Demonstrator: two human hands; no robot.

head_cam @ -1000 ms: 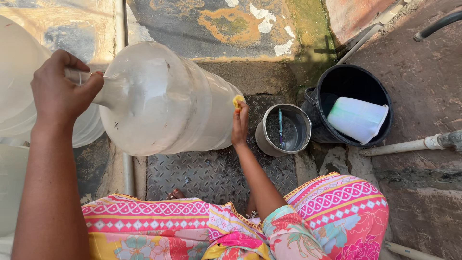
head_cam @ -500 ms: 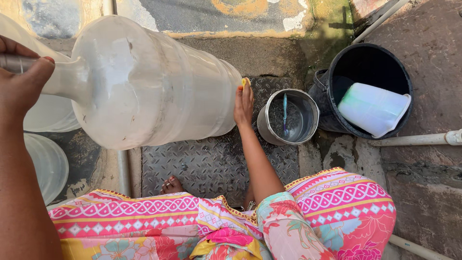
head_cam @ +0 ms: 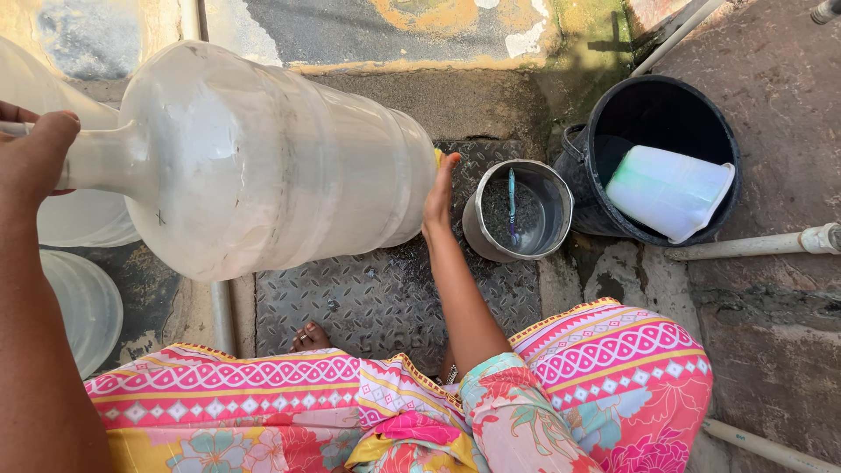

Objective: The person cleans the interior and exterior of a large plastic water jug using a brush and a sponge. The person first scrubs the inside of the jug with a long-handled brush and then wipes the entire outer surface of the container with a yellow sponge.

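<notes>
Metal plate [head_cam: 368, 302]: hands tilt clouded water jug [head_cam: 263, 158].

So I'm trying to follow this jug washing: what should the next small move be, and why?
Probably a scrub along the base. The big translucent jug lies tilted on its side, the left hand gripping its neck, the right hand pressing something yellow, largely hidden, against its bottom. The small metal bucket stands close beside that hand for wetting.

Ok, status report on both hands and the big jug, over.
Left hand gripping neck of large cloudy plastic water jug, held sideways. Right hand flat on its base. Steel pot close beside.
</notes>
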